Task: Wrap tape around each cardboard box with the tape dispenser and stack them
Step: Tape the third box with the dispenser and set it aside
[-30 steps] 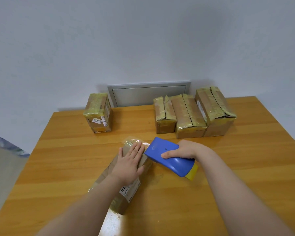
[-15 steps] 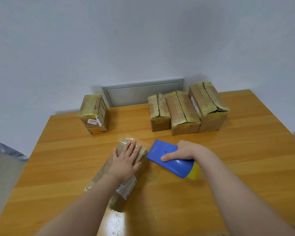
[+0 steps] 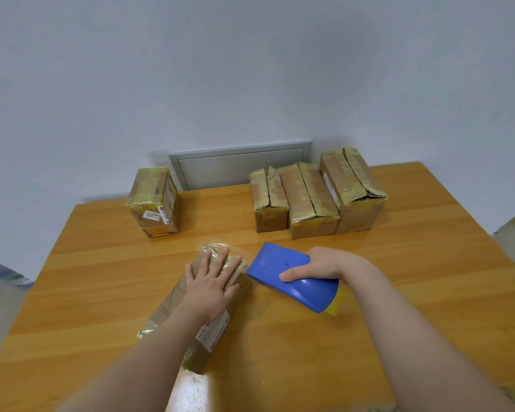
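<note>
Fingers spread flat, the left hand [image 3: 210,288] presses on the long tape-wrapped cardboard box [image 3: 168,310] lying near-centre on the orange wooden table [image 3: 414,292]. The right hand [image 3: 318,266] grasps the blue plastic tape dispenser [image 3: 277,267], just right of that box's far end. Three taped cartons [image 3: 309,200] stand far right, a single taped carton [image 3: 153,200] far left.
</note>
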